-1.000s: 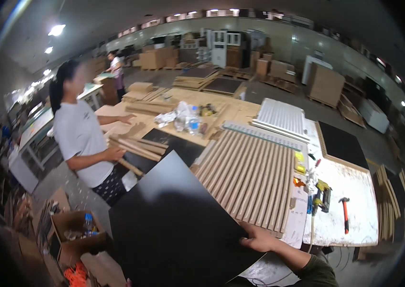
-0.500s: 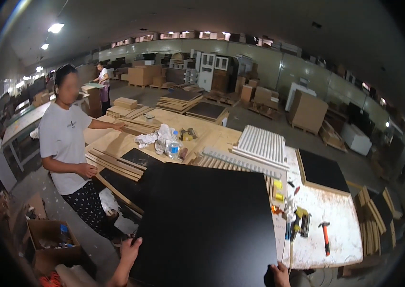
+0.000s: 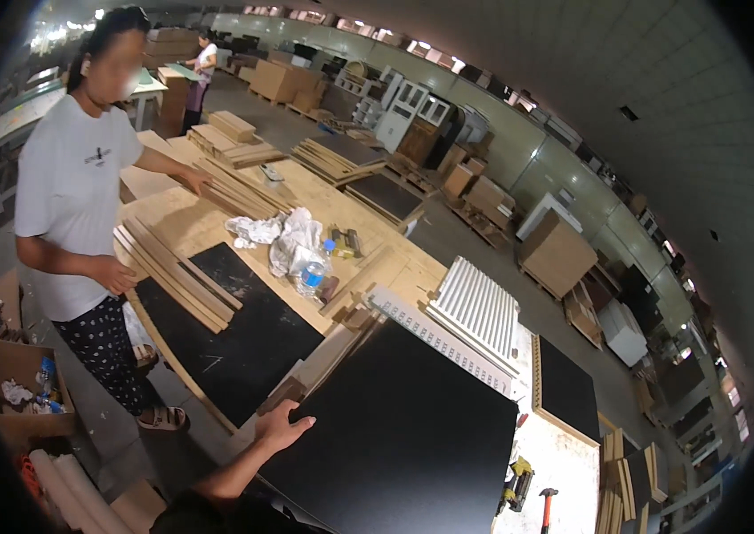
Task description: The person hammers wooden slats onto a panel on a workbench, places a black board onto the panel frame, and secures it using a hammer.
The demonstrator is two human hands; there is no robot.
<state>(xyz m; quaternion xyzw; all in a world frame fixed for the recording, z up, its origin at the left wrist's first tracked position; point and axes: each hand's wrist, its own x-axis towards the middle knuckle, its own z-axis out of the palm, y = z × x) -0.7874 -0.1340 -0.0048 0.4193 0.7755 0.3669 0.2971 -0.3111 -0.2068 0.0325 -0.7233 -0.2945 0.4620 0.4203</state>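
Observation:
A large black panel [image 3: 403, 436] lies in front of me across the near part of the worktable. At its left edge is my left hand [image 3: 279, 429], the thumb over the top face and the fingers along the edge. My right hand is out of view. Left of the panel, a second black board [image 3: 261, 343] lies flat with long wooden strips [image 3: 177, 280] on its far end. Between the two boards runs a narrow length of wood [image 3: 328, 356]. A white slotted strip [image 3: 439, 343] borders the panel's far right side.
Across the table at left stands a co-worker [image 3: 83, 196], one hand by a stack of strips. A water bottle [image 3: 311, 279], crumpled plastic [image 3: 297, 240], a yellow-black nail gun [image 3: 516, 485], a hammer [image 3: 547, 509] and white slatted panel [image 3: 475, 311] lie on the tabletop.
The black panel has turned and shifted, uncovering the second board and narrow wood. My left hand has moved up and right along its edge. My right hand has left the view, which has tilted.

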